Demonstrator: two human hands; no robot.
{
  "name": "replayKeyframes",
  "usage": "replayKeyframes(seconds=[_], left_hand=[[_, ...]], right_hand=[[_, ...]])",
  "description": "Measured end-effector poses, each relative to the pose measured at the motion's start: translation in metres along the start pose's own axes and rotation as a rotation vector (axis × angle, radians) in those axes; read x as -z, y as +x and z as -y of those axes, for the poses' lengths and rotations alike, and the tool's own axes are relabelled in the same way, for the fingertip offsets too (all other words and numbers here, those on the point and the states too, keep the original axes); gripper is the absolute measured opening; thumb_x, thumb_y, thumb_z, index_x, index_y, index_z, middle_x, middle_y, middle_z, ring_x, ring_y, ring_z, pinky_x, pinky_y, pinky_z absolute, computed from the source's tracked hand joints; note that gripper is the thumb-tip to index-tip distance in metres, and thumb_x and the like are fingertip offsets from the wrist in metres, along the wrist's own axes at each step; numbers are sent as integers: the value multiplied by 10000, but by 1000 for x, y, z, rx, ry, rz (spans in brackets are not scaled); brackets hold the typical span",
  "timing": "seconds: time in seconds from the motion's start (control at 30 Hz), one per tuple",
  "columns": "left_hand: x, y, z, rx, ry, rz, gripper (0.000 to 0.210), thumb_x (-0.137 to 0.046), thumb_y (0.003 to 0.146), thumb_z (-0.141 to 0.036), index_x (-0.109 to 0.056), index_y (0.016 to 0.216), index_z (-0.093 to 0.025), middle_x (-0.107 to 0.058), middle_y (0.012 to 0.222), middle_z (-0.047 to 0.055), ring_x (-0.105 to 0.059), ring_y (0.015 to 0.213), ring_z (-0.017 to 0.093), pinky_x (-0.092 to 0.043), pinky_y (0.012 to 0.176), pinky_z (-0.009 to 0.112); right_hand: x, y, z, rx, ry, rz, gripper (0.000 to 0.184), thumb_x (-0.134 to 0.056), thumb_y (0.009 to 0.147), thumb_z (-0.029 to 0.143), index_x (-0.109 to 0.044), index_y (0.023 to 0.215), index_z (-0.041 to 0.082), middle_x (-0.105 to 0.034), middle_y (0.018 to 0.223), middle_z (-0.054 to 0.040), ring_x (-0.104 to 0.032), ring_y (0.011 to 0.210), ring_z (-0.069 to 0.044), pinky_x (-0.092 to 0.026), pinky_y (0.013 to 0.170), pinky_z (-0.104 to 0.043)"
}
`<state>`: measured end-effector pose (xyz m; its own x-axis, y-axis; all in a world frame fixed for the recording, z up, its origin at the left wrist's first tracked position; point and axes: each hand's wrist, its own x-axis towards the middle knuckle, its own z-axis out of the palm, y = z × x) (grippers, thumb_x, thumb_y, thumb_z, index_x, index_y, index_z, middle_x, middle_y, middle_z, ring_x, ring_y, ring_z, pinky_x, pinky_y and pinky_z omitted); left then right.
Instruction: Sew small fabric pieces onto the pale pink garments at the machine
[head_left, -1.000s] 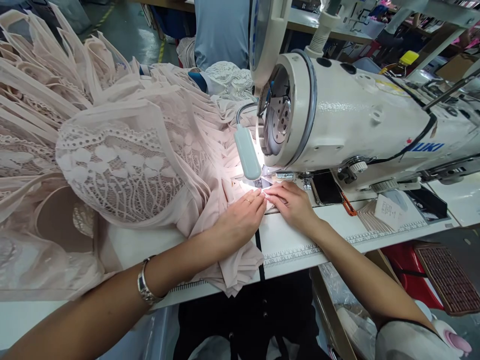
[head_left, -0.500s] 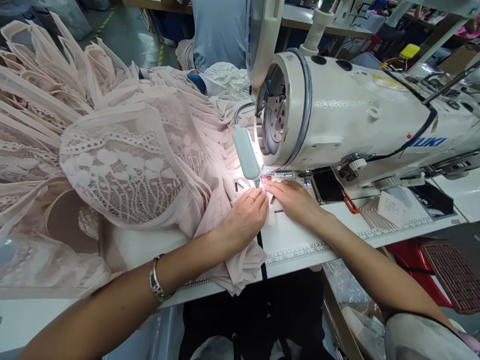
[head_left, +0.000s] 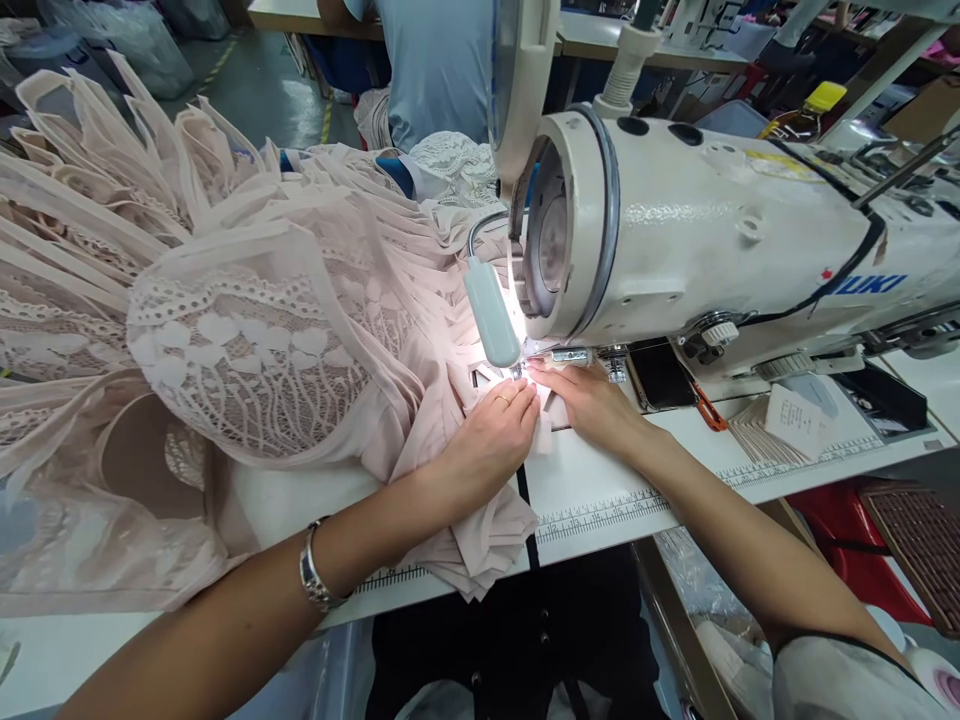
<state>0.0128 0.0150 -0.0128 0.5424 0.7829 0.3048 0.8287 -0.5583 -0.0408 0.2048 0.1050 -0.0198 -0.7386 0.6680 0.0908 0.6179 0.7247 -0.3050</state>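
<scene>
At the needle area of a white sewing machine, my left hand has its fingers closed together on pale pink fabric. A ring and a silver bracelet show on that arm. My right hand comes in from the other side, fingers pressed together with the tips down on the fabric's edge. Both sets of fingertips nearly meet under a small lit lamp. A narrow pale strip hangs between the hands. The lamp and fingers partly hide the stitching spot.
Lace bra pieces pile up on the left. Right of my hand lie a dark phone, an orange-handled tool, paper labels and a black tray. A ruler tape lines the table's front edge. Beyond sits a person in blue.
The mechanism in the machine head's round opening, sharp before, is now a blurred disc. The view has shifted slightly. Both hands stay at nearly the same spot on the fabric.
</scene>
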Motion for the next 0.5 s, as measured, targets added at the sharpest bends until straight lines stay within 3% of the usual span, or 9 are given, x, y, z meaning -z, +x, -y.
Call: replayKeyframes(seconds=[0.13, 0.3, 0.5], left_hand=[[1, -1, 2, -2, -3, -12, 365, -345, 1003, -4, -574, 1284, -48, -688, 1296, 188, -631, 1270, 254, -487, 1092, 445], [-2, -1, 3, -8, -9, -34, 334, -384, 983, 15, -579, 1254, 24, -694, 1245, 219, -639, 1245, 264, -439, 1120, 413], [-4, -1, 4, 25, 8, -39, 365, -347, 991, -1, -587, 1264, -35, -698, 1264, 175, -627, 1254, 261, -440, 1116, 446]], right_hand=[[2, 1, 3, -14, 11, -7, 476, -405, 963, 148, -634, 1359, 280, -665, 1398, -41, -662, 1143, -246, -534, 943, -423], [7, 3, 10, -61, 10, 27, 439, -404, 991, 220, -633, 1358, 293, -699, 1319, -50, -678, 1022, -248, -533, 786, -373], [6, 5, 11, -71, -37, 35, 404, -401, 998, 252, -650, 1315, 280, -715, 1260, -70, -680, 939, -252, -504, 893, -444]])
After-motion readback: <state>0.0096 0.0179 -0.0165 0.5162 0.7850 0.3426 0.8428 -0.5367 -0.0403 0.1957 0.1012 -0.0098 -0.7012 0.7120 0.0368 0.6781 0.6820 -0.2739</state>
